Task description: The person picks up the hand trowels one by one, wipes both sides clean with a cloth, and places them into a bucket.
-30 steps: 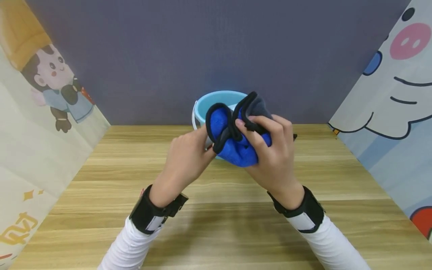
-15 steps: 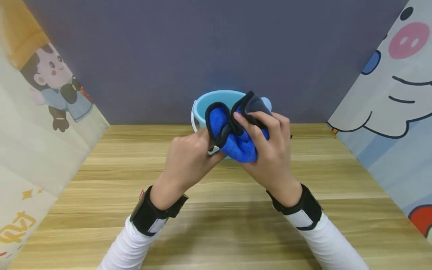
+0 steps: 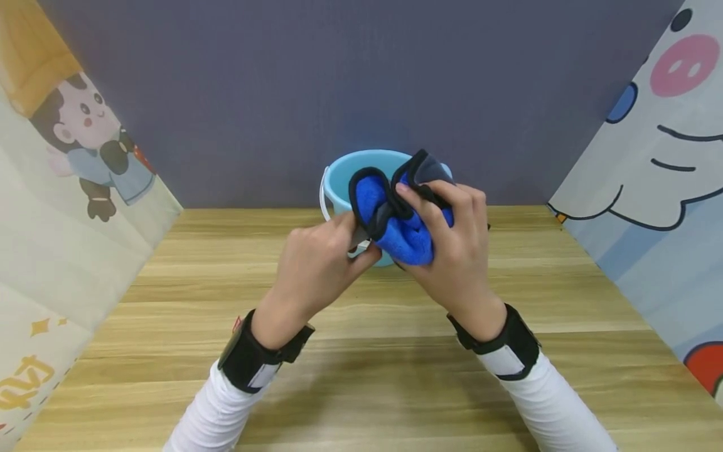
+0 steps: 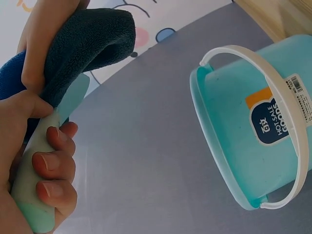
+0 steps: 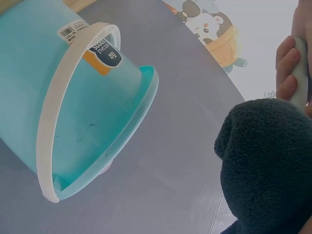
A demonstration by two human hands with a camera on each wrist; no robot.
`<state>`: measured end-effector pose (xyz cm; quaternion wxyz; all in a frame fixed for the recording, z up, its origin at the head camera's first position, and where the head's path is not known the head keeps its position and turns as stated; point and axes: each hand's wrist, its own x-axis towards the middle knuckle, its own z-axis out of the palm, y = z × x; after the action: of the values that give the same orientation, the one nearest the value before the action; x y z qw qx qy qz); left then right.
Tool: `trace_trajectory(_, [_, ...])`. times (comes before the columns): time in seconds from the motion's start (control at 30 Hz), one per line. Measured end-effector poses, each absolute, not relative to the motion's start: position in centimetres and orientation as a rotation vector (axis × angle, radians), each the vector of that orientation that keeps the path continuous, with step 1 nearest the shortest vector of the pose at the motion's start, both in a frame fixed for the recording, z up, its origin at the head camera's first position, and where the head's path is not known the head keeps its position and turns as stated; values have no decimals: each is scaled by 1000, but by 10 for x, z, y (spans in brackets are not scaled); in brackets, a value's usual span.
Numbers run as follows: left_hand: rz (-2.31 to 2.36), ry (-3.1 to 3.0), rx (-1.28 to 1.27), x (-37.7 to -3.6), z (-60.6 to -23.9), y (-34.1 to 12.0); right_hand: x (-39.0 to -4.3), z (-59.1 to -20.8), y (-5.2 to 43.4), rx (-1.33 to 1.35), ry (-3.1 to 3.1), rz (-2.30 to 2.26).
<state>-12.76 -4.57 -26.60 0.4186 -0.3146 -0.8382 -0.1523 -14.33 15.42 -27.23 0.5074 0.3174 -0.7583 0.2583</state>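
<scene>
My left hand (image 3: 313, 267) grips the pale green handle (image 4: 27, 180) of a utensil, its fingers curled round it in the left wrist view. A flat teal part (image 4: 75, 95) of the utensil shows beyond the cloth, which hides the rest, so its exact kind cannot be told. With my right hand (image 3: 460, 257) I hold a bunched cleaning cloth (image 3: 409, 242), blue on one side and dark grey on the other, with black edging. The cloth is folded against the utensil just past my left thumb. Both hands are raised in front of a light blue bucket (image 3: 346, 168).
The bucket has a white carrying handle (image 4: 287, 107) and a label on its side, and it stands at the back of the wooden table (image 3: 226, 251). Behind it rises a dark grey wall (image 3: 254, 94). Cartoon-printed panels (image 3: 666, 150) flank the table.
The cloth has shifted slightly up and to the right. My left thumb has moved right, under the cloth's edge. Both hands keep their hold.
</scene>
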Motion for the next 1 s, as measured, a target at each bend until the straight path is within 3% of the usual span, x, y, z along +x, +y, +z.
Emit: trace_trajectory(1.0, [-464, -2070, -794, -126, -260, -47, -144, -261, 163, 566, -1805, 850])
